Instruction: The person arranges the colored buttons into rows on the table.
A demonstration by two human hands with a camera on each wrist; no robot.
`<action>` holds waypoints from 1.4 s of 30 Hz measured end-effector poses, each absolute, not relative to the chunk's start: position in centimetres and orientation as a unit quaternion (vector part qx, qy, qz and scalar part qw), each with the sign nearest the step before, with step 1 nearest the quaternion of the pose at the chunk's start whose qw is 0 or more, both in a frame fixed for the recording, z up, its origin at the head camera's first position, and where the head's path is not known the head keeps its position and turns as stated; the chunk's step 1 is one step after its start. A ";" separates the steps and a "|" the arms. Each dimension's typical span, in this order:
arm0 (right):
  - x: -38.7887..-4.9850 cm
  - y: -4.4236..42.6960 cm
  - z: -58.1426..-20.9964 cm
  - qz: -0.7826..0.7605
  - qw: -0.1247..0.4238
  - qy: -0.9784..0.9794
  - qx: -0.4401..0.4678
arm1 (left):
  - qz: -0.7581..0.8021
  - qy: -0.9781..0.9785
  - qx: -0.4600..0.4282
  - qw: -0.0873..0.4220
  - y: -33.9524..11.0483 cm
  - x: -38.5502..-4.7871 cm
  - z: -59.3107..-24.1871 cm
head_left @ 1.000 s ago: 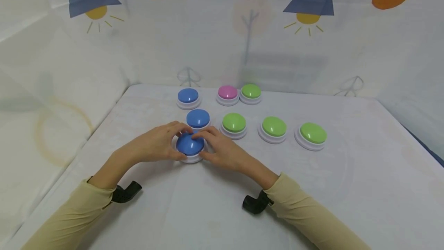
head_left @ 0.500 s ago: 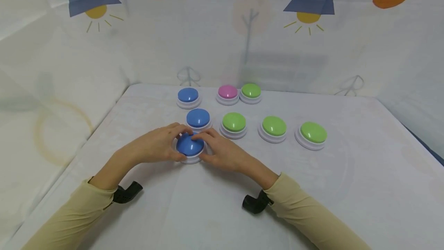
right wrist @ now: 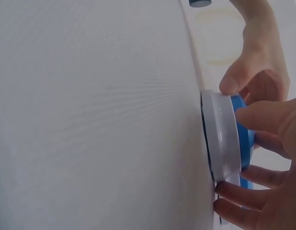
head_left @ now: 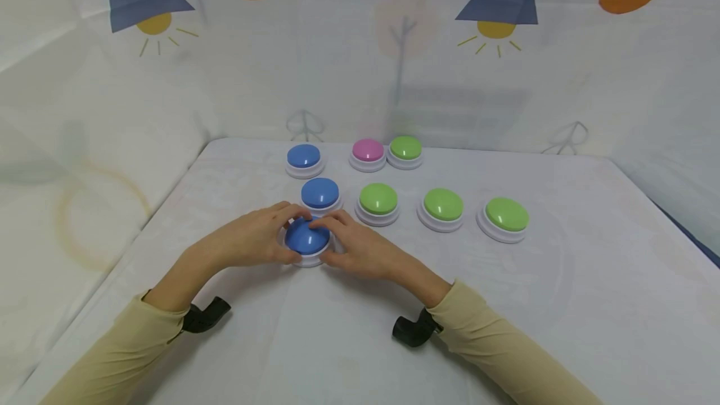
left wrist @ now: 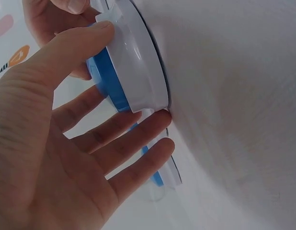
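Observation:
Both hands hold the nearest blue push button (head_left: pixel 307 239), which has a domed blue top and a round white base. From the left side, the left hand (head_left: pixel 259 234) grips it with thumb at the near edge and fingers towards the back. The right hand (head_left: pixel 362 245) grips the opposite side likewise. In the left wrist view, the left thumb (left wrist: pixel 97 36) presses the white base and the lower fingers reach its far rim. The right wrist view shows the base on or very near the white cloth. Just behind stands a second blue button (head_left: pixel 320 192), close to the fingertips.
Three green buttons run rightward: a near one (head_left: pixel 378 199), a middle one (head_left: pixel 443 205) and an end one (head_left: pixel 507 214). Along the back stand a blue button (head_left: pixel 304 155), a pink button (head_left: pixel 368 150) and another green button (head_left: pixel 406 147). A printed white curtain (head_left: pixel 337 67) surrounds the table.
The held blue button and both hands have shifted very slightly towards the person, so more of the second blue button's white base shows. The grip looks the same.

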State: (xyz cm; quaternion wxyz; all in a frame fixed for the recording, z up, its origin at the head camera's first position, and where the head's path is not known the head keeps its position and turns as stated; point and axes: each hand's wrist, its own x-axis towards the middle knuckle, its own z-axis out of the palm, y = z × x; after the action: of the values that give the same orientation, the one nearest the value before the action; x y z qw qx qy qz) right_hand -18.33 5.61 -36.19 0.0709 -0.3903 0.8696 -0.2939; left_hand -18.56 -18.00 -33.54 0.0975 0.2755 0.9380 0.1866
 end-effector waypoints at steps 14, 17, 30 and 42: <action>-18.4 5.5 -36.0 -0.298 0.061 0.868 -0.393 | 0.166 0.944 0.275 0.072 -17.8 -18.3 -33.4; -18.4 5.5 -35.8 -0.301 0.047 0.871 -0.385 | 0.164 0.944 0.281 0.056 -17.8 -18.2 -33.3; -18.7 5.6 -35.1 -0.308 0.040 0.882 -0.354 | 0.197 0.940 0.276 0.033 -18.4 -18.8 -33.2; -20.7 4.5 -32.9 -0.331 -0.041 0.863 -0.379 | 0.234 0.928 0.289 -0.036 -18.7 -21.2 -31.4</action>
State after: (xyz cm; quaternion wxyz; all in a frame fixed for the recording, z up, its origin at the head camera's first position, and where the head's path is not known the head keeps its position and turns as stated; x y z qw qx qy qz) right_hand -20.73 4.53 -32.89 -0.0413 -0.3786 0.8634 -0.3308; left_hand -21.17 -18.75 -31.39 -0.0358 0.2895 0.9276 0.2336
